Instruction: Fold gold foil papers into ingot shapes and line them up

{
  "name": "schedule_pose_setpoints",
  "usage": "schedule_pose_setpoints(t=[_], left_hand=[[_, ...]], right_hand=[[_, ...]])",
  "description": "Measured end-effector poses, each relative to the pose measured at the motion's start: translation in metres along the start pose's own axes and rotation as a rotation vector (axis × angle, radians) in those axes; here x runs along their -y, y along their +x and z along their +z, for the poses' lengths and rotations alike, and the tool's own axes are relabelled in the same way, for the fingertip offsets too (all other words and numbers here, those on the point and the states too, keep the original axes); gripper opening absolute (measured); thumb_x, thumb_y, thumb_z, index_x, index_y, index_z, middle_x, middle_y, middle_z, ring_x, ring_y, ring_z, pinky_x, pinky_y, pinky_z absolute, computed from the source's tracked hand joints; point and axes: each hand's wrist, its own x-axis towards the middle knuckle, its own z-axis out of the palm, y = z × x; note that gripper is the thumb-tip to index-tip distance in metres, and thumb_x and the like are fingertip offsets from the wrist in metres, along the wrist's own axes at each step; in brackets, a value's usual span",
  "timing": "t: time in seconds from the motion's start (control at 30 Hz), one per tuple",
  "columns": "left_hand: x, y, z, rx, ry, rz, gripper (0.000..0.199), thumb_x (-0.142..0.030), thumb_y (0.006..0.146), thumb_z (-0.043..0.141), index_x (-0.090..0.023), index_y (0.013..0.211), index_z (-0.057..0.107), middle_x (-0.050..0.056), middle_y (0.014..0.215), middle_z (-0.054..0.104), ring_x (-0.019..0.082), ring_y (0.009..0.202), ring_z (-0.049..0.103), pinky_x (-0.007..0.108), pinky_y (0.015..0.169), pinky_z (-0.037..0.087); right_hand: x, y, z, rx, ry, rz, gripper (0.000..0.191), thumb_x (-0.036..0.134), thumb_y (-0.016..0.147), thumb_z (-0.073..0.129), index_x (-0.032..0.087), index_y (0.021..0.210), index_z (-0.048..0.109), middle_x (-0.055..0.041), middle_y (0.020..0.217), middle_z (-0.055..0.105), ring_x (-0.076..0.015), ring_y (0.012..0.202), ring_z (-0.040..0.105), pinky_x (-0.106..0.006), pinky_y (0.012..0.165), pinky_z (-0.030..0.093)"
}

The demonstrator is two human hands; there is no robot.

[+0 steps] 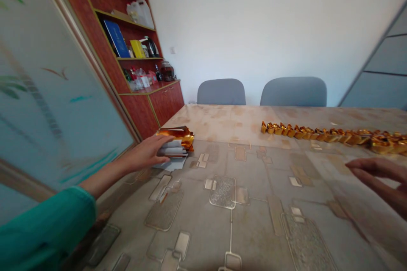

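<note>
At the table's left side, my left hand (pixel 148 152) rests on a stack of gold foil and greyish-white paper sheets (pixel 174 150). Its thumb and fingers are apart, and the sheets curl up beside them. My right hand (pixel 378 178) is over the table at the right edge of the view, partly cut off, with thumb and fingertips slightly apart and nothing seen between them. Beyond it lies a long row of folded gold foil pieces (pixel 330 134), running from the middle of the table to the right edge.
The patterned table (pixel 254 228) spans the view. Two grey chairs (pixel 221 92) stand behind it against the wall. A red wooden shelf unit (pixel 136 106) with bottles, boxes and a kettle is at the back left, beside a frosted panel (pixel 63 93).
</note>
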Motion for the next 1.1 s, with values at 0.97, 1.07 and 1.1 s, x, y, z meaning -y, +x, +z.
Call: schedule_pose_setpoints(t=[0.97,1.07,1.1], left_hand=[[0.055,0.017,-0.013,0.209,-0.010,-0.018,0.063,-0.056,0.083,0.055,-0.015,0.131,0.058,0.008,0.122,0.071,0.027,0.104,0.068,0.029,0.086,0.053],[0.054,0.017,-0.014,0.219,0.015,-0.006,0.060,-0.057,0.081,0.059,-0.015,0.123,0.065,0.007,0.113,0.074,0.027,0.098,0.069,0.029,0.083,0.053],[0.052,0.015,-0.015,0.216,0.039,-0.004,0.058,-0.058,0.079,0.060,-0.016,0.119,0.068,0.007,0.109,0.075,0.027,0.096,0.069,0.029,0.083,0.053]], right_hand=[[0.176,-0.071,0.046,0.549,0.835,0.114,0.036,0.053,0.092,0.058,0.022,0.076,0.066,-0.0032,0.068,0.061,-0.0158,0.058,0.052,-0.024,0.047,0.038],[0.175,-0.074,0.048,0.585,0.929,0.222,0.038,0.056,0.091,0.062,0.021,0.075,0.064,0.0018,0.061,0.049,-0.0120,0.054,0.040,-0.022,0.047,0.031],[0.175,-0.075,0.049,0.581,0.950,0.255,0.039,0.056,0.090,0.063,0.021,0.074,0.063,0.0028,0.060,0.047,-0.0112,0.053,0.037,-0.022,0.046,0.028]])
